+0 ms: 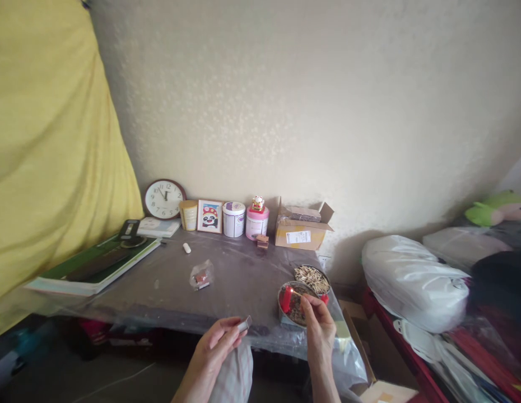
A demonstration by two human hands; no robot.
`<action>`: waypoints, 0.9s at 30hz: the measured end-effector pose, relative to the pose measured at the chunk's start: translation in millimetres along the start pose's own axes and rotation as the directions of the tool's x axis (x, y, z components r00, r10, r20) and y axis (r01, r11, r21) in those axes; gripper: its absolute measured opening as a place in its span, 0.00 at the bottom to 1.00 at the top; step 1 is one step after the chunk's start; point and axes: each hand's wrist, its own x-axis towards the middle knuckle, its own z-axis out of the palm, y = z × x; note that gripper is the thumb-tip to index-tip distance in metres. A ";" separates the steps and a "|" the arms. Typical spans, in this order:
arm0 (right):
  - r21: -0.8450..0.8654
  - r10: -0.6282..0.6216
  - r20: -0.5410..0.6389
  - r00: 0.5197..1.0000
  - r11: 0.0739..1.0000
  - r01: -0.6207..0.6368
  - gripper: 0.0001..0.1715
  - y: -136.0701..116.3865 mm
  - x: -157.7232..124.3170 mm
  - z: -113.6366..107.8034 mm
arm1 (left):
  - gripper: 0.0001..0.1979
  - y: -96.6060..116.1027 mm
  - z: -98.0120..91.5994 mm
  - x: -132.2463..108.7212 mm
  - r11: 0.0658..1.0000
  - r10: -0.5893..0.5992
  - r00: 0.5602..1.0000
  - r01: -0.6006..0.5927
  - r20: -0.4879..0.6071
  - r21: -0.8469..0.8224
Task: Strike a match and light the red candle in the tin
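Note:
My left hand [221, 342] is closed on a small matchbox [244, 324] in front of the table's front edge. Between the fingertips of my right hand [319, 324] is a thin match [297, 294], with a small bright glow at its tip. That tip meets the top of a red candle [287, 300], which stands in a round tin [298, 320] of dark grainy material. Just behind this tin sits a second round tin full of loose matchsticks [311, 278]. Part of the first tin is hidden behind my right fingers.
Along the wall stand a clock [164, 199], a framed panda picture [210, 216], canisters [233, 220] and a cardboard box [301, 232]. A clear plastic bag [201, 275] lies mid-table. A green flat box [101, 263] is at left, white bags [412, 282] at right.

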 end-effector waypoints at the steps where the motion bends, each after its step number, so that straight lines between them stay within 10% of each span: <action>1: -0.007 0.000 -0.004 1.000 1.000 0.000 0.24 1.6 1.7 0.0 | 0.19 -0.3 0.2 0.4 1.000 -0.001 1.000 0.001 -0.003 0.000; 27: -0.094 -0.016 0.009 1.000 0.995 0.017 0.23 13.4 13.9 7.1 | 0.21 -1.5 -1.4 3.3 1.000 -0.017 1.000 0.017 -0.024 -0.012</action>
